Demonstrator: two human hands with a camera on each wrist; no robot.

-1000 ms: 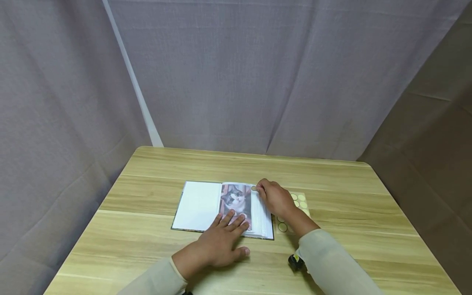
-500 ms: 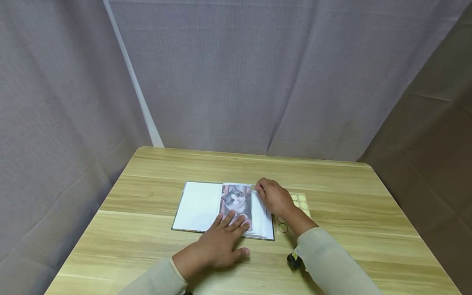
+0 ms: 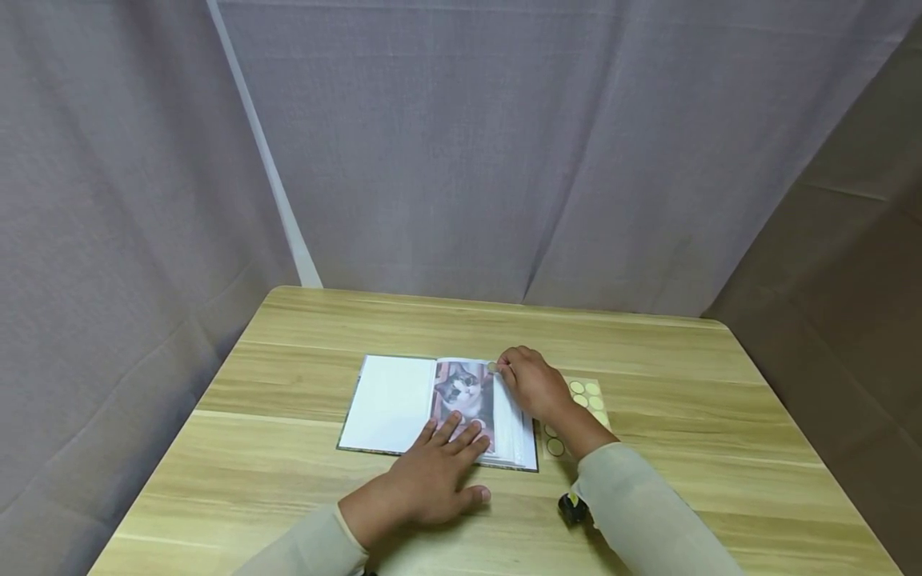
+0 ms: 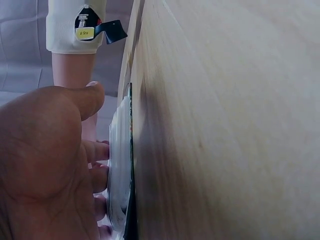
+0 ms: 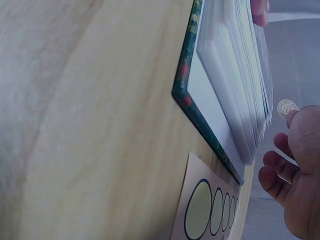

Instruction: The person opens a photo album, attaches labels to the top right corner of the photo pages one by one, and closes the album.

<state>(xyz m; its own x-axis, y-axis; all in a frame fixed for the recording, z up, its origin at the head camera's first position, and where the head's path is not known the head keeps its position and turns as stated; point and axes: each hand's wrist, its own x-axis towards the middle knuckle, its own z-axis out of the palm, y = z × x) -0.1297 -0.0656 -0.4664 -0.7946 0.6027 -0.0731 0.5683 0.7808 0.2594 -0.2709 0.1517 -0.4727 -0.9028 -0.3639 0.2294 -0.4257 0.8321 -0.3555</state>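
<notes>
A photo album [image 3: 386,404] lies open on the table, with a cat photo [image 3: 461,388] in the sleeve of its right page. My left hand [image 3: 432,476] rests with spread, straight fingers on the lower part of that page, its thumb out over the table. Between right thumb and forefinger I pinch a small round sticker [image 5: 287,108] by its edge. That right hand [image 3: 535,386] is at the page's upper right corner, where the sticker overlaps the photo's corner in the head view. The right wrist view shows the other fingers loosely curled, beside the thick stack of sleeves [image 5: 235,75].
A sheet of round stickers [image 3: 594,402] lies just right of the album, partly under my right forearm. The wooden table [image 3: 288,336] reaches back to a grey curtain [image 3: 432,160]. A black wrist device [image 3: 572,509] hangs below my right cuff.
My right hand has shifted slightly left with the sticker, bringing it to the photo's upper right corner. The left hand stays in place on the page.
</notes>
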